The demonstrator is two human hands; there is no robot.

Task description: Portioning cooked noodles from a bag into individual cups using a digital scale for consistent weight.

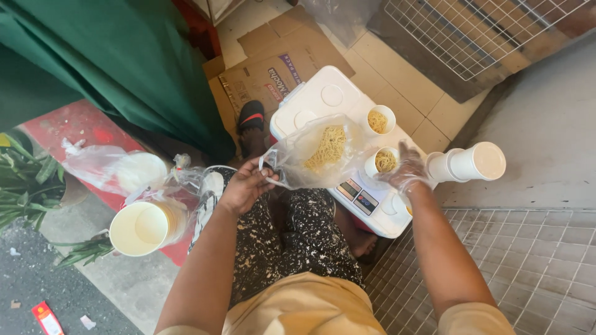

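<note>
At far left a stack of paper cups [144,228] lies in plastic. The left hand [247,185] pinches the rim of a clear bag of noodles [320,150] above a white cooler [323,99]. The gloved right hand [406,167], fingers spread, touches a noodle-filled cup [385,161] on the scale [366,198]; more cups [475,162] lie right.

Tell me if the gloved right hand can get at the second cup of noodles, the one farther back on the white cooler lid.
Probably yes. The right hand is already at the near noodle cup, and the far noodle cup stands just beyond it with its top open and nothing between them.
</note>
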